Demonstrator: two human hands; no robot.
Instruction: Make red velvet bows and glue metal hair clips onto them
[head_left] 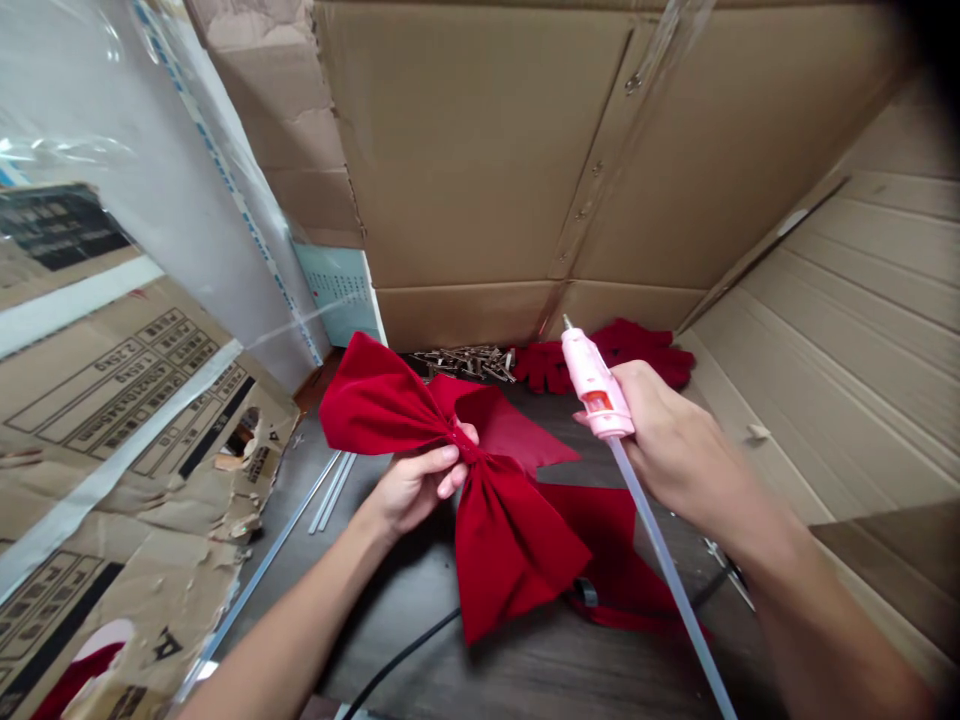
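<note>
A large red velvet bow (pixel 517 530) is pinched at its gathered middle by the fingers of my left hand (pixel 416 485). Its two loops spread to the upper left and lower right, and a tail with a pointed end lies behind. My right hand (pixel 667 440) grips a pink glue gun (pixel 592 385), nozzle up and apart from the bow. From the gun's rear a long translucent glue stick (pixel 667 570) runs down to the bottom edge. More red fabric (pixel 600 540) lies under and behind the bow, partly hidden by it.
Metal clips (pixel 469 362) lie piled at the back, beside a heap of red fabric pieces (pixel 645 350). Clear glue sticks (pixel 330 495) rest on the dark table (pixel 427 650), which a black cable (pixel 397 660) crosses. Cardboard walls (pixel 480 150) enclose the back and right; a printed carton (pixel 135 400) stands left.
</note>
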